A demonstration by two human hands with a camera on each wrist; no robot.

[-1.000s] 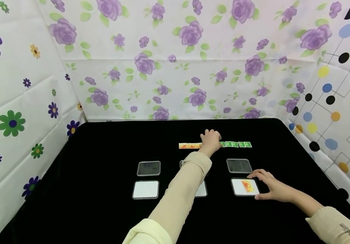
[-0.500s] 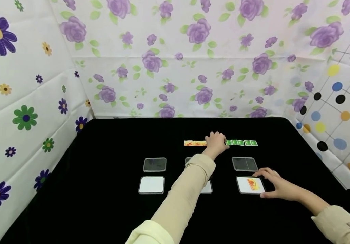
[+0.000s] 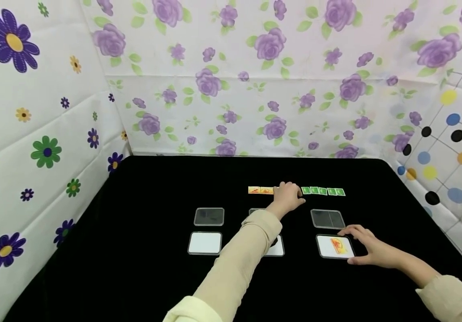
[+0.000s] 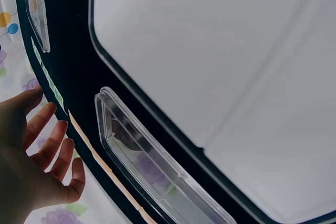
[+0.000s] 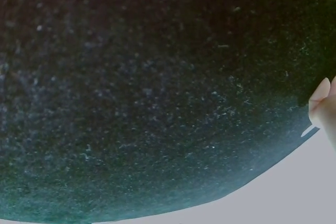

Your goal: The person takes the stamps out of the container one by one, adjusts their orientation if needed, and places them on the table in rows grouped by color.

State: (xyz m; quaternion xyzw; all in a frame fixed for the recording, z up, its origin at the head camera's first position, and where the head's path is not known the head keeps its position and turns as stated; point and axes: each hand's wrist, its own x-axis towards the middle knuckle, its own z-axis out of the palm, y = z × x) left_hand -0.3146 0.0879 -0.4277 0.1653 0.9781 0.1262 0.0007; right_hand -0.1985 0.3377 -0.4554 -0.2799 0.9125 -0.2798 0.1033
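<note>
My left hand (image 3: 288, 197) hovers at the row of small cards near the table's far side, fingers loosely bent, and covers the row's middle. Orange-yellow cards (image 3: 261, 190) lie to its left, green cards (image 3: 322, 191) to its right. In the left wrist view the left hand (image 4: 44, 153) has spread fingers with nothing seen between them. My right hand (image 3: 370, 248) holds a shallow clear case (image 3: 324, 247) by its right side, index finger at the far corner, thumb at the near one. On that case's white lining lies an orange-yellow card (image 3: 339, 245).
A white-lined case (image 3: 204, 243) lies at left, and another (image 3: 277, 247) is partly under my left sleeve (image 3: 235, 264). Behind them lie clear lids, one at left (image 3: 209, 217), one at right (image 3: 327, 218), the middle one mostly hidden. Patterned cloth walls (image 3: 231, 89) enclose the black tabletop (image 3: 134, 277).
The whole scene has shifted rightward in the head view as the camera turned. My left hand has edged slightly along the card row; my right hand keeps its hold on the case.
</note>
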